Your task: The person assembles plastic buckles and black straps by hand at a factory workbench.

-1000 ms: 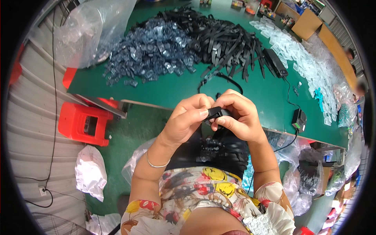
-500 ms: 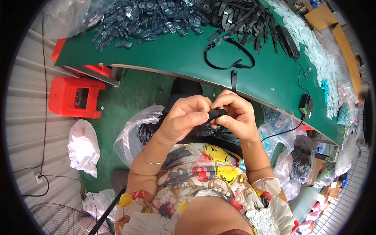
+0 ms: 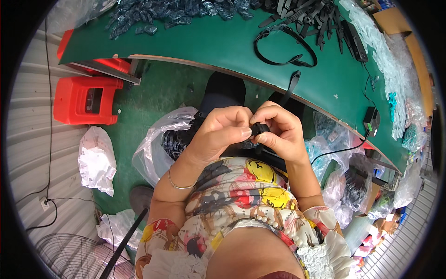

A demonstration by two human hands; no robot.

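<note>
My left hand (image 3: 222, 132) and my right hand (image 3: 278, 130) meet in front of my chest, below the table edge. Both pinch a small black part (image 3: 259, 129) between thumbs and fingertips. A black strap (image 3: 292, 83) runs up from that part and hangs over the edge of the green table (image 3: 209, 44). Most of the part is hidden by my fingers.
On the table lie a looped black strap (image 3: 284, 46), a heap of black straps (image 3: 316, 14) and dark clear-plastic pieces (image 3: 158, 14). A red stool (image 3: 86, 100) stands at the left. Plastic bags (image 3: 160, 144) sit on the green floor by my knees. A black adapter (image 3: 371, 121) rests near the table's right edge.
The view has tilted downward, so the table has slid toward the top. My hands stay together on the black part, now lower against my lap.
</note>
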